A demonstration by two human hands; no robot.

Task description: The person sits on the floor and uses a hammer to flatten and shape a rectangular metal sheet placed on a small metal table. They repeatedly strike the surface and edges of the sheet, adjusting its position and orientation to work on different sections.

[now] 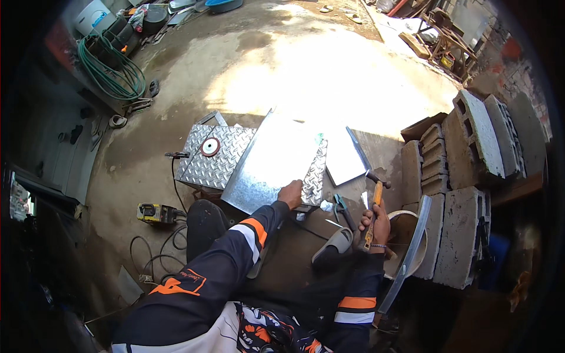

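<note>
Head view: left fingers [297, 187], grip unclear, touch a strip [316, 176] on their right, pointing away; right fingers [366, 219] clasp a hammer [378, 192].

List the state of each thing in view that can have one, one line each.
Left hand: touching the patterned strip
Right hand: closed around the hammer
Hammer: held, head up
Patterned strip: overlapping the metal sheet
Metal sheet: partly covered
Disc: lying on the patterned plate
Hose: coiled
Concrete blocks: stacked
</note>
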